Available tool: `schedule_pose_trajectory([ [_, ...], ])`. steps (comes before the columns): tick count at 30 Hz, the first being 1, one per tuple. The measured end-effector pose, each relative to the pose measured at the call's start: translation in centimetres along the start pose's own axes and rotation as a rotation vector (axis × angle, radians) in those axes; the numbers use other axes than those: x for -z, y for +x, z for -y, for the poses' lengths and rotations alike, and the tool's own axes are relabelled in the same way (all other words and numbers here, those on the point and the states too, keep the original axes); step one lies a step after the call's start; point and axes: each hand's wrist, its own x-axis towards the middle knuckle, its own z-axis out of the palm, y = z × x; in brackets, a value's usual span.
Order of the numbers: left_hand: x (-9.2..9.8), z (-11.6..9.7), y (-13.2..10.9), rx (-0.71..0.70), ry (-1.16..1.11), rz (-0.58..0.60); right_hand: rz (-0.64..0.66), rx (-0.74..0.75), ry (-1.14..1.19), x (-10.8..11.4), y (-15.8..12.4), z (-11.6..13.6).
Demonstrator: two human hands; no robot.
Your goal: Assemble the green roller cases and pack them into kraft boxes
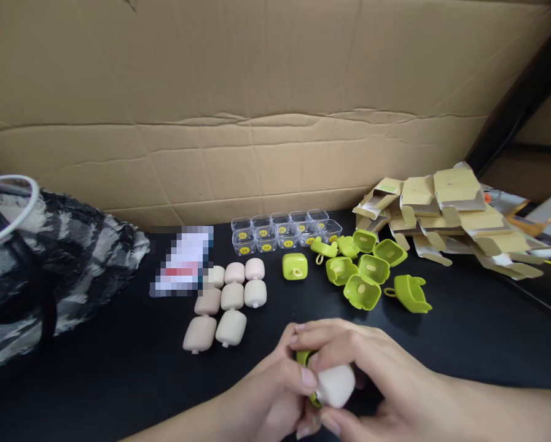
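Note:
Low in the centre, my left hand (277,383) has its fingers closed around a lime-green cover (304,356), of which only slivers show. A pale, rounded-square piece (337,385) sticks out of the cover on its right side, gripped by my right hand (379,353) with thumb and fingers. How deep the piece sits in the cover is hidden by my fingers. Several similar pale and beige pieces (231,328), each with a small nub, lie in rows to the left. Beyond my hands are several open green covers (362,292) and one green piece (295,266) with a cream loop.
Clear plastic cups (266,239) with yellow H labels stand in two rows at the back. Flattened cardboard boxes (459,215) are heaped at the right. A blurred-out flat item (183,261) and a checked cloth bag (86,245) lie left. Brown cardboard (257,92) walls the back.

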Motion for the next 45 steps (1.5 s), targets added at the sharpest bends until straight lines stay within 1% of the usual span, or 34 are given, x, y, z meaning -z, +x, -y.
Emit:
schedule_pose_trajectory([
  [2,-0.4,-0.4,-0.3,0.051,0.036,-0.021,-0.012,-0.036,0.028,0.0,0.2,0.0],
  [5,-0.7,-0.9,-0.4,0.115,0.071,-0.012,-0.014,-0.069,0.022,-0.1,0.3,-0.1],
  [8,-0.6,-1.1,-0.1,0.150,0.041,-0.013,-0.043,-0.092,0.045,-0.3,0.4,-0.1],
  [14,-0.2,-1.1,0.1,0.143,-0.092,0.004,-0.010,-0.119,0.101,-0.8,0.9,-0.4],
  [17,-0.3,-1.2,0.1,0.144,-0.102,0.000,-0.024,-0.111,0.122,-0.8,1.0,-0.5],
  [22,-0.4,-1.3,0.2,0.191,-0.095,0.013,-0.058,-0.162,0.140,-0.8,0.7,-0.6],
  [25,-0.4,-1.3,0.3,0.188,-0.115,0.005,-0.071,-0.169,0.144,-0.9,0.6,-0.7],
  [29,-0.4,-1.2,0.4,0.184,-0.135,-0.004,-0.043,-0.173,0.149,-0.7,0.7,-0.5],
  [36,-0.5,-1.3,0.2,0.184,-0.133,0.003,-0.004,-0.252,0.112,-0.1,1.0,0.2],
  [41,-0.3,-1.2,0.2,0.225,-0.110,0.019,-0.002,-0.241,0.093,-0.1,1.3,0.0],
  [43,-0.2,-1.0,0.1,0.205,-0.093,0.028,0.005,-0.246,0.082,-0.1,1.3,0.0],
  [45,0.0,-0.7,0.0,0.147,-0.071,0.031,0.027,-0.217,0.000,0.3,1.3,0.2],
])
